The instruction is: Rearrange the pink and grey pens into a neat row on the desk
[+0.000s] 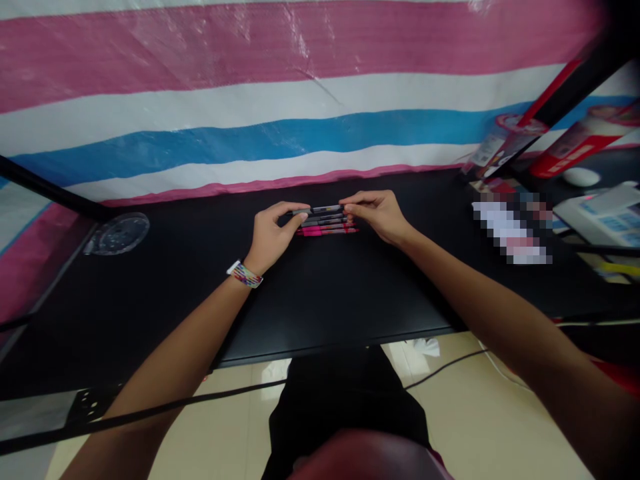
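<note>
Several pens lie side by side on the black desk [350,287], in front of me. Nearest to me are pens with pink grips [320,231]; the ones behind are dark. My left hand [273,233], with a patterned band on its wrist, pinches the left end of the farthest black pen [326,209] between thumb and fingers. At that pen's right end, my right hand [377,213] closes its thumb and forefinger. Whether the pen rests on the desk or is slightly lifted, I cannot tell.
A clear plastic lid [120,233] lies at the left. To the right stand a clear cup [500,143] and a red-and-white container [580,143], near a white mouse [581,177]. Striped plastic sheeting [300,137] hangs behind the desk. A black cable [240,392] crosses below its front edge.
</note>
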`<state>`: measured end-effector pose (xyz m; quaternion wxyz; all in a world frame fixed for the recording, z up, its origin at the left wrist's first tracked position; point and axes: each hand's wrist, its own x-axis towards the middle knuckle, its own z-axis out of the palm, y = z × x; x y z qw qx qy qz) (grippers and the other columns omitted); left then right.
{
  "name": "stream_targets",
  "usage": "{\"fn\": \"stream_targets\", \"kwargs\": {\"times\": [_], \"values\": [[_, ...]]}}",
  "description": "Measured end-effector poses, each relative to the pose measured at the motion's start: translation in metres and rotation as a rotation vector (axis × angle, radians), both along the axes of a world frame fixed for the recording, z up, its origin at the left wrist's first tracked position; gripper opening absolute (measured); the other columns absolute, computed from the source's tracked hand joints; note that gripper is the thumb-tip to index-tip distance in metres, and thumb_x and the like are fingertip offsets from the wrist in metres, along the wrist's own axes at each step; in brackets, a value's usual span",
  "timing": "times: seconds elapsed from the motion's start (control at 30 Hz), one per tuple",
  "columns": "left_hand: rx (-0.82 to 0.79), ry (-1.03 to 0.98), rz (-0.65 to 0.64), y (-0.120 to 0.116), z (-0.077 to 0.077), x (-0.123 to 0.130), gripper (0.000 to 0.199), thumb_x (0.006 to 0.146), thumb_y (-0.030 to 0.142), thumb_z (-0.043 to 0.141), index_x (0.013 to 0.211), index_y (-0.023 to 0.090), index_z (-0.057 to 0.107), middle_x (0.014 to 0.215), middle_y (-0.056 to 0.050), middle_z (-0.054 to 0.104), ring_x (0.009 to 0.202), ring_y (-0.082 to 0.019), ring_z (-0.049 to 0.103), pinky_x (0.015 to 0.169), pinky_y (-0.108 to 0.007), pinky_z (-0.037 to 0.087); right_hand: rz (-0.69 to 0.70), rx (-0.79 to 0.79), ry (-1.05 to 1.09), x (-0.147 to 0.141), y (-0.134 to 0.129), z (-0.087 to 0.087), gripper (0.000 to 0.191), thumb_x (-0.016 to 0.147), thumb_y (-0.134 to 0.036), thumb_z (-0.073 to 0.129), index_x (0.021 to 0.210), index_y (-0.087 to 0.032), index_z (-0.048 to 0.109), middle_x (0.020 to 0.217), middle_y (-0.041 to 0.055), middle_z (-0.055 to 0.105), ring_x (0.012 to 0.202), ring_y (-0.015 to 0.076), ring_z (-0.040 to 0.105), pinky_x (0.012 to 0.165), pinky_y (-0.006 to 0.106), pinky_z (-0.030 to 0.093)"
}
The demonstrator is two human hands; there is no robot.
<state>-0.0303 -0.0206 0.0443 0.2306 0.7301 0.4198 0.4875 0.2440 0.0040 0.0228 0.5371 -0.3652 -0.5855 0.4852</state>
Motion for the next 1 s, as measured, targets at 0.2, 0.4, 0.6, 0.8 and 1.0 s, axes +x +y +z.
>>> {"fn": "stream_targets", "kwargs": {"times": [0.2, 0.4, 0.6, 0.8, 1.0], "values": [[-0.079, -0.063, 0.036, 0.0, -0.002, 0.002, 0.046, 0.108, 0.046, 0.069, 0.07, 0.022, 0.076, 0.076, -0.003, 0.081, 0.069, -0.017, 0.073, 0.074, -0.032, 0.06, 0.002, 0.05, -0.056, -0.003, -0.007, 0.009, 0.028, 0.077, -0.047, 0.101, 0.097, -0.03, 0.092, 0.091, 0.0037, 0.082, 0.079, 0.0203, 0.073, 0.082, 0.042, 0.066], [-0.082, -0.117, -0.026, 0.006, -0.005, 0.0, 0.029, 0.101, 0.05, 0.078, 0.091, 0.023, 0.081, 0.095, -0.005, 0.085, 0.086, -0.019, 0.078, 0.083, -0.032, 0.062, -0.024, -0.022, -0.019, -0.001, -0.002, 0.001, 0.03, 0.077, -0.047, 0.101, 0.098, -0.029, 0.092, 0.09, 0.0041, 0.083, 0.076, 0.0205, 0.073, 0.08, 0.043, 0.067], [-0.121, -0.091, 0.024, 0.01, -0.008, -0.003, 0.047, 0.108, 0.056, 0.068, 0.076, 0.022, 0.078, 0.064, -0.002, 0.072, 0.064, -0.017, 0.071, 0.072, -0.032, 0.059, -0.012, -0.046, 0.029, -0.001, 0.002, -0.002, 0.031, 0.076, -0.046, 0.102, 0.097, -0.027, 0.092, 0.087, 0.0048, 0.083, 0.073, 0.0194, 0.072, 0.077, 0.041, 0.065], [-0.077, -0.147, -0.014, 0.011, -0.007, -0.004, 0.032, 0.098, 0.055, 0.081, 0.102, 0.024, 0.08, 0.085, -0.002, 0.08, 0.081, -0.018, 0.077, 0.079, -0.031, 0.061, -0.016, -0.057, 0.044, -0.002, 0.0, 0.0, 0.034, 0.075, -0.048, 0.102, 0.098, -0.026, 0.091, 0.088, 0.0043, 0.082, 0.073, 0.0184, 0.072, 0.076, 0.039, 0.065], [-0.111, -0.149, -0.015, 0.015, -0.012, -0.004, 0.04, 0.106, 0.059, 0.07, 0.092, 0.022, 0.078, 0.081, -0.004, 0.079, 0.085, -0.019, 0.079, 0.086, -0.034, 0.064, -0.035, -0.075, 0.052, -0.001, 0.001, 0.001, 0.034, 0.073, -0.048, 0.102, 0.096, -0.026, 0.09, 0.087, 0.0037, 0.081, 0.073, 0.0182, 0.071, 0.076, 0.039, 0.065]]}}
